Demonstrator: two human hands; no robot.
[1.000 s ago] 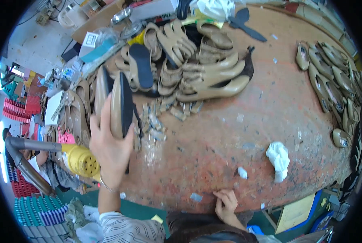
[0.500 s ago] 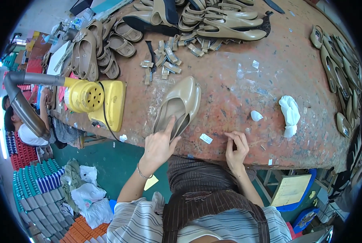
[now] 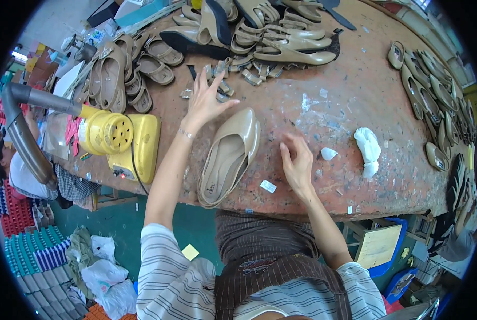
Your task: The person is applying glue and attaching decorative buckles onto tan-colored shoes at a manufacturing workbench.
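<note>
A pair of glossy beige slingback shoes (image 3: 244,128) lies near the table's front edge, one lapped against the other, pointed toes away from me. My left hand (image 3: 205,104) reaches past them with its fingers spread, holding nothing. Its fingertips are over a scattered heap of small beige bow-like trims (image 3: 251,78), which the hand partly covers. Touching them or not, I cannot tell. To the right of the shoes, my right hand (image 3: 298,162) hovers by the table with loosely bent fingers, thumb apart, nothing in it.
A yellow machine (image 3: 137,144) with a grey hose stands at left. Beige shoes (image 3: 297,45) are heaped at the back, sandals (image 3: 108,80) behind the machine, more shoes (image 3: 436,96) along the right. A white cloth bundle (image 3: 367,152) and a small label (image 3: 268,186) lie nearer.
My left hand has left the shoe's insole and stretched away from me to the trims, its fingers spreading. My right hand has shifted slightly away from me and its fingers have loosened.
</note>
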